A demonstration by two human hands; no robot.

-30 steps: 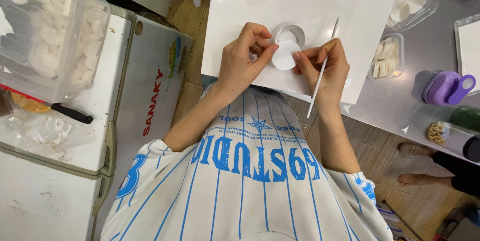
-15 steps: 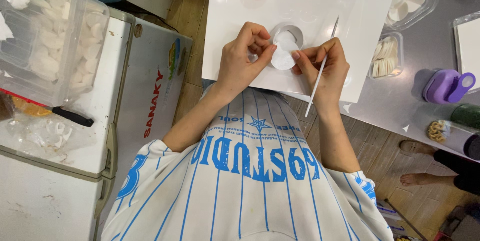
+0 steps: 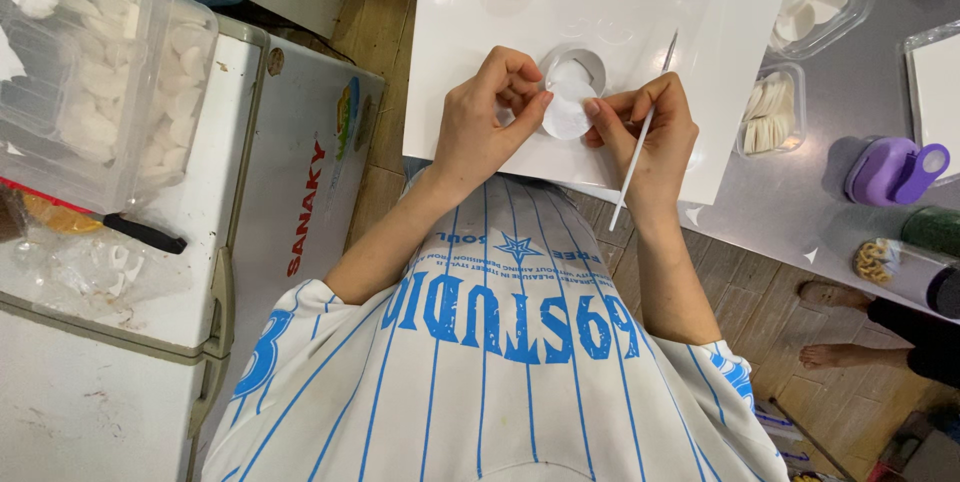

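White round disc (image 3: 567, 114), thin, flat, tilted above metal ring cutter (image 3: 573, 64) on white board (image 3: 460, 62); thin white stick (image 3: 640, 137) slanted.

Disc (image 3: 568, 114) btwn 2 hands, on board (image 3: 450, 62) (ring (image 3: 572, 60) behind).

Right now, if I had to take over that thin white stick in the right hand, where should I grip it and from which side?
Grip the thin white stick on its bare lower half, below the right hand, coming from the body side. It lies slanted, tip toward the white board, and the upper part is pinched by fingers. The left hand holds the white disc, probably crowding that side.
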